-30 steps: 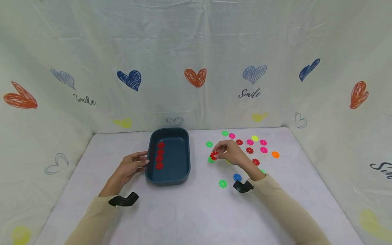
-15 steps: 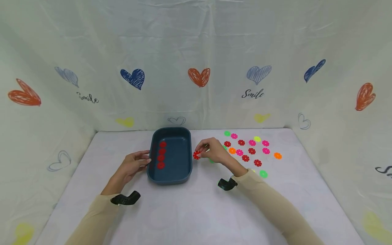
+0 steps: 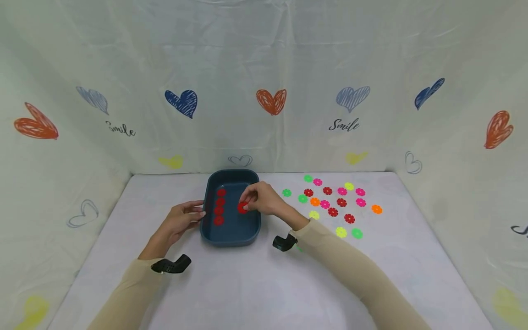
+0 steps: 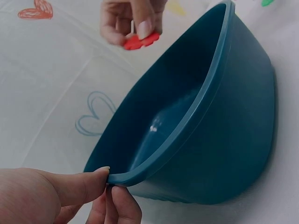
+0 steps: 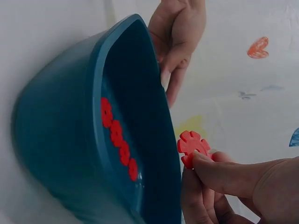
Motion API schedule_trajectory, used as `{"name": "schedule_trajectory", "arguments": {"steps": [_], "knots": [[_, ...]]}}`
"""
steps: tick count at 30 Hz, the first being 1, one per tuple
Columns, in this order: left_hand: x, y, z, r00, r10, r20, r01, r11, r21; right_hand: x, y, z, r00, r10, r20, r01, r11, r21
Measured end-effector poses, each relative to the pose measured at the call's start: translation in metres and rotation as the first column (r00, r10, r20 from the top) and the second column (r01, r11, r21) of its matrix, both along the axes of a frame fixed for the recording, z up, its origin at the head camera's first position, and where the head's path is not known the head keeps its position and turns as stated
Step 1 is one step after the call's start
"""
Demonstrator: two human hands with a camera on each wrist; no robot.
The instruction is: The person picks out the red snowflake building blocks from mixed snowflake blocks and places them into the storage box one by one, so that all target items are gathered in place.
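Note:
A dark teal plastic tub (image 3: 231,240) stands on the table with several red notched discs (image 3: 218,211) in a row along the left of its floor. My left hand (image 3: 181,222) holds the tub's left rim, its thumb (image 4: 84,185) over the edge and fingers below. Above the right half of the tub, my right hand (image 3: 264,199) pinches one red notched disc (image 5: 191,145) between thumb and fingers. That disc is above the rim, apart from the row beneath.
To the right, loose notched discs lie scattered on the white table (image 3: 231,288): dark red (image 3: 332,211), green (image 3: 357,233), yellow (image 3: 341,232), pink (image 3: 360,192) and orange (image 3: 377,209). A white curtain (image 3: 231,55) printed with hearts rises behind the table.
My right hand has carried the red disc leftward from among the scattered discs, past the tub's right rim, to over its inside. My left hand has stayed at the left rim.

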State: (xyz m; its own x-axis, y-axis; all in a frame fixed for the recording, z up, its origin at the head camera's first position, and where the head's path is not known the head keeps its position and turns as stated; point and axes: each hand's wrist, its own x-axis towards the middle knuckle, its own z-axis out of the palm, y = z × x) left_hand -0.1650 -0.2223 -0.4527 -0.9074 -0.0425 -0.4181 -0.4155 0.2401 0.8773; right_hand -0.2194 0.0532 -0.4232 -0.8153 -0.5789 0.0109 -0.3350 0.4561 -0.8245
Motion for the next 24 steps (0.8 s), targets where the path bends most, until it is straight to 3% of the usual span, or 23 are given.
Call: {"name": "schedule_trajectory", "arguments": {"steps": [9,24], "knots": [[-0.001,0.000,0.000,1.000,0.004,0.004,-0.004,1.000,0.000,-0.004,-0.029,0.001,0.998,0.049,0.038,-0.050,0.998,0.047],[0.000,0.001,0.001,1.000,-0.002,0.003,0.002,1.000,0.002,-0.016,-0.053,-0.001,0.986,0.138,0.097,-0.149,0.981,0.121]]}}
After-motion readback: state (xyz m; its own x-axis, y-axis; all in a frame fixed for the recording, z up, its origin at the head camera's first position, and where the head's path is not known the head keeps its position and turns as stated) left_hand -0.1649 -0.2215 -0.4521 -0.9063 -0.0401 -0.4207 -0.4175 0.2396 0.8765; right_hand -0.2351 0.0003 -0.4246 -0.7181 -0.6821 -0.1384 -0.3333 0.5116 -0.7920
